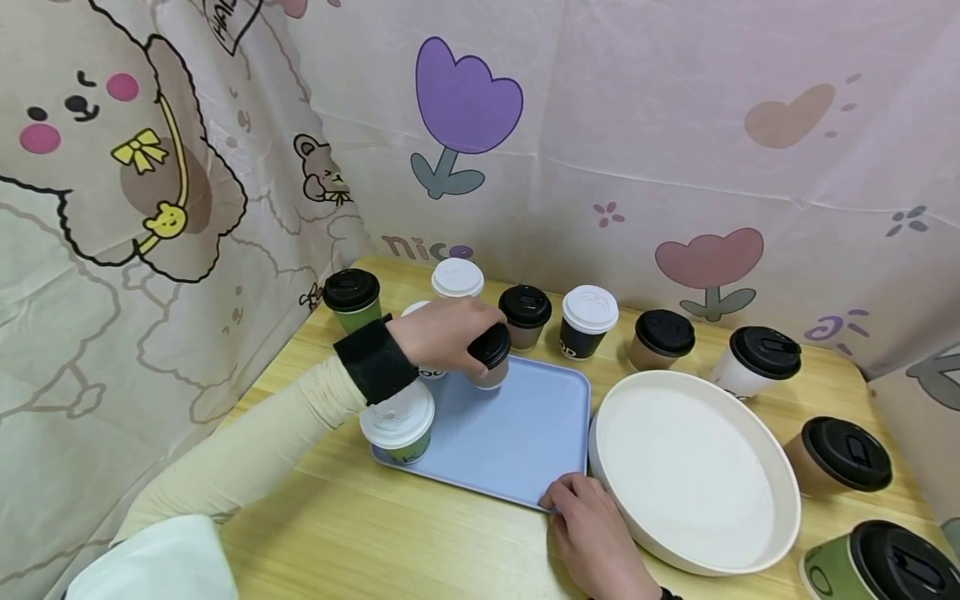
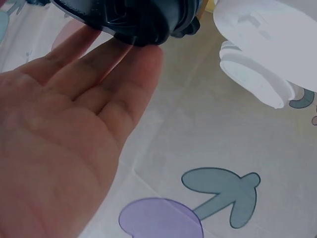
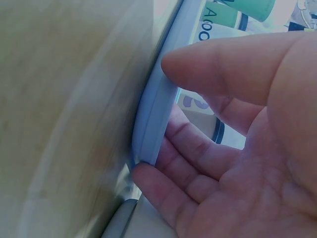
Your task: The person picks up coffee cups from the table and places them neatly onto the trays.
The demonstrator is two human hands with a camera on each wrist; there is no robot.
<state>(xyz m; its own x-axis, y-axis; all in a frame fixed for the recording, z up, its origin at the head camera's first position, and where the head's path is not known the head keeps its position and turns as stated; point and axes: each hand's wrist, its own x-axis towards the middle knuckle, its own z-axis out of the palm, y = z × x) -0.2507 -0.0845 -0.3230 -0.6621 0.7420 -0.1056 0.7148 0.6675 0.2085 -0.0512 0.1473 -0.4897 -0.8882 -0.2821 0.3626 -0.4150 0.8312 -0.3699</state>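
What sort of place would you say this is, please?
It looks like a staged tabletop corner, perhaps indoors, rather than a working café: a cartoon-printed cloth hangs close behind and beside a wood-grained table, which bears lidded takeaway cups and a blue tray.

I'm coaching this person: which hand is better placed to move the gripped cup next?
Probably the left hand: it grips that black-lidded cup, while the right hand holds the tray by its near corner.
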